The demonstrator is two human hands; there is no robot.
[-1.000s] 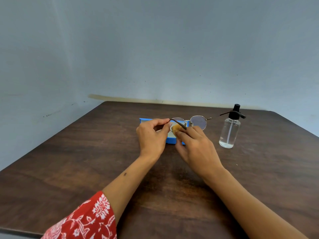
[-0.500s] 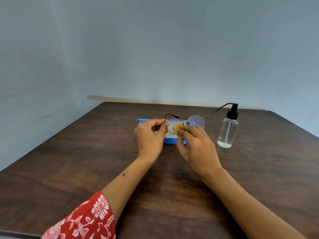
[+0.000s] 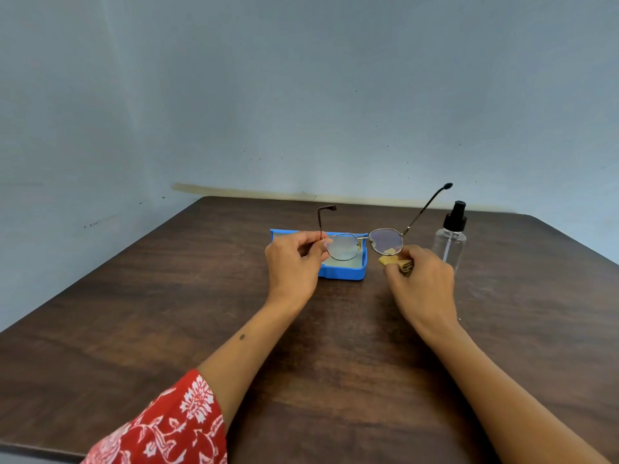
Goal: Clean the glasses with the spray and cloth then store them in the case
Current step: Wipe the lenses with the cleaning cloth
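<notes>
My left hand [image 3: 293, 259] pinches the left rim of the thin metal round glasses [image 3: 365, 242], holding them up over the open blue case [image 3: 345, 272]. Both temple arms are unfolded and point up and away. My right hand [image 3: 422, 283] grips a small folded yellow cloth [image 3: 390, 259] against the lower edge of the right lens. The case lies on the table behind my left hand, with a pale lining showing inside. A clear spray bottle [image 3: 450, 239] with a black pump top stands upright just right of my right hand.
Everything rests on a dark brown wooden table [image 3: 167, 313] that meets a pale blue wall at its far edge. A red patterned sleeve [image 3: 174, 426] covers my left upper arm at the bottom.
The glasses have been raised and turned so the temples point up. My right hand moved with the cloth from the left lens to the right lens.
</notes>
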